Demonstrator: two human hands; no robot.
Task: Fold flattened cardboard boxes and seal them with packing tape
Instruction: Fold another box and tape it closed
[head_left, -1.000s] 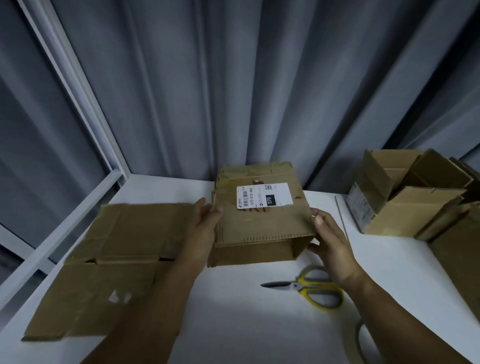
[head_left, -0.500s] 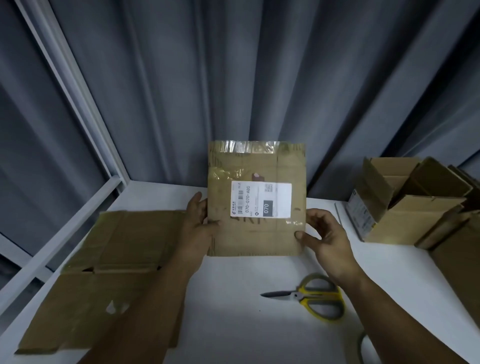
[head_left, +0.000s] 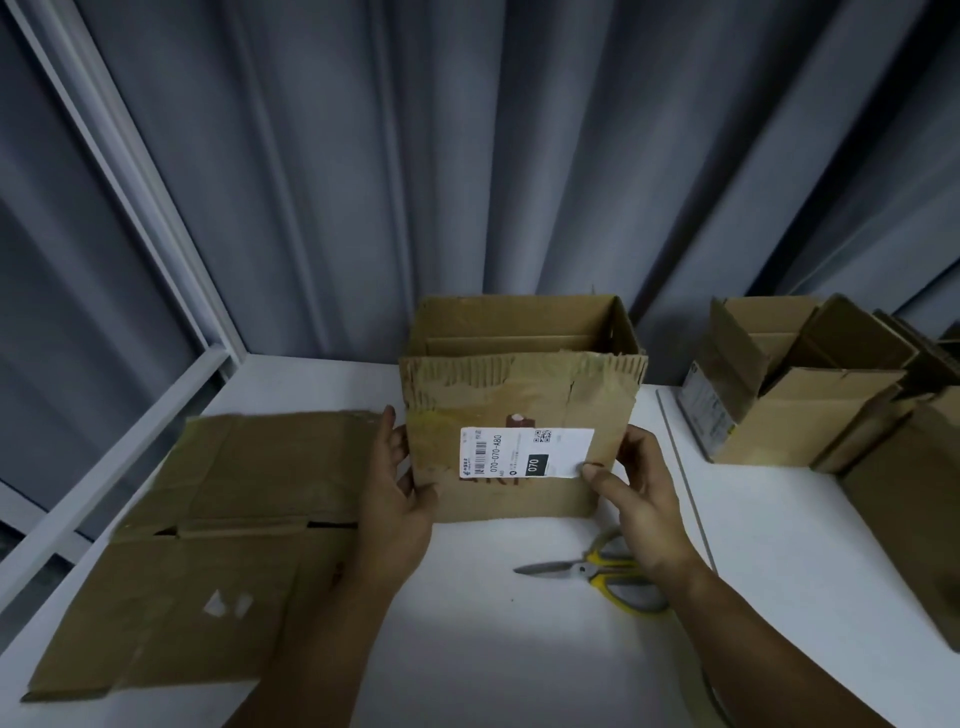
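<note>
A brown cardboard box (head_left: 519, 400) with a white shipping label stands upright on the white table (head_left: 493, 623), its top open toward me and its torn near flap raised. My left hand (head_left: 397, 493) grips its left side, thumb on the front face. My right hand (head_left: 631, 488) holds the right side, thumb pressed on the label's corner. A flattened cardboard box (head_left: 208, 530) lies to the left on the table. Part of a tape roll (head_left: 714, 696) peeks out at the bottom right edge, mostly hidden by my right forearm.
Yellow-handled scissors (head_left: 597, 571) lie on the table under my right wrist. Opened boxes (head_left: 789, 395) stand at the right, with more cardboard (head_left: 914, 509) beside them. A grey curtain hangs behind. A white window frame (head_left: 119, 405) borders the table's left edge.
The box went from tilted, to flat-faced toward me, to standing upright with its open top showing. Both hands stayed on its sides.
</note>
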